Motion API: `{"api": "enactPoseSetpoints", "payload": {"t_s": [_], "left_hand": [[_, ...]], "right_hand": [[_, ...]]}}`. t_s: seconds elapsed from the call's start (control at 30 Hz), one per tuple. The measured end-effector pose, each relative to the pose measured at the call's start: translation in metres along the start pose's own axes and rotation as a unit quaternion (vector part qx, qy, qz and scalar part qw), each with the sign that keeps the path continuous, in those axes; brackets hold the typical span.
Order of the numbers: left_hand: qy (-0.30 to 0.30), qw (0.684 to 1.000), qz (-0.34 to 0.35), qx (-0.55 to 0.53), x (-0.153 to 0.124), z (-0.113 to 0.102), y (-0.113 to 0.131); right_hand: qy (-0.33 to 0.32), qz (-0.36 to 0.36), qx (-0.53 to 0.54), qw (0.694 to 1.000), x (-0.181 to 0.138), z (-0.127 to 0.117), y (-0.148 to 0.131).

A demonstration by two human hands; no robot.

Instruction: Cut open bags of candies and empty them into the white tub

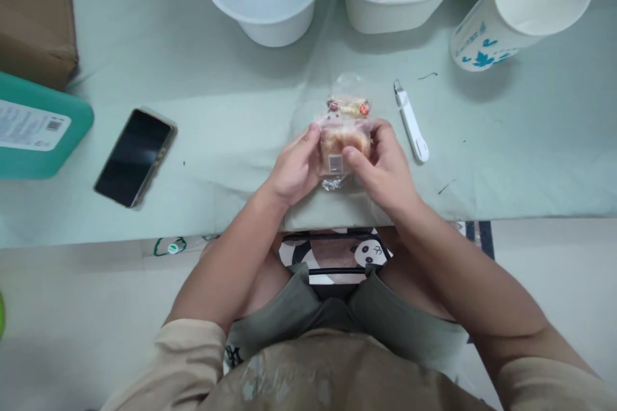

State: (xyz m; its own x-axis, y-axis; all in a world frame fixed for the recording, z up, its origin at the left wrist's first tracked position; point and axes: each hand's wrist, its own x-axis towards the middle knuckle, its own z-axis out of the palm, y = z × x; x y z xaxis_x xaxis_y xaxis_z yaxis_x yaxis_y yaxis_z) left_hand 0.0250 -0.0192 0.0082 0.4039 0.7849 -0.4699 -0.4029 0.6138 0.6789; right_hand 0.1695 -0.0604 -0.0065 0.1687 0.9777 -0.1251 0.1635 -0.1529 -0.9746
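Between my hands is a clear plastic packet of bread [332, 142], golden brown inside, with a small pale label on its lower part. Red and yellow print marks the far end of the wrapper. My left hand [297, 166] grips the packet's left edge, thumb near its upper left corner. On the opposite side, my right hand [385, 167] has its thumb pressed on the packet's face and its fingers behind the right edge. A white utility knife [411, 122] lies on the cloth just right of my right hand.
A black phone [135, 157] lies at left beside a green container [43, 125] and a cardboard box [36, 13]. Along the back stand a white bucket [277, 29], a white bin [395, 16] of wrapped snacks and a tall paper tub [482, 45]. The pale green tablecloth's [231, 160] front edge lies near me.
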Motion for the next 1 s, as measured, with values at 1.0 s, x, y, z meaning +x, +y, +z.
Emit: {"api": "enactPoseSetpoints", "payload": {"t_s": [1.0], "left_hand": [[0.121,0.908,0.248,0.314,-0.007,-0.027,0.017]], "right_hand": [[-0.126,0.103,0.05,0.985,0.006,-0.011,-0.011]]}}
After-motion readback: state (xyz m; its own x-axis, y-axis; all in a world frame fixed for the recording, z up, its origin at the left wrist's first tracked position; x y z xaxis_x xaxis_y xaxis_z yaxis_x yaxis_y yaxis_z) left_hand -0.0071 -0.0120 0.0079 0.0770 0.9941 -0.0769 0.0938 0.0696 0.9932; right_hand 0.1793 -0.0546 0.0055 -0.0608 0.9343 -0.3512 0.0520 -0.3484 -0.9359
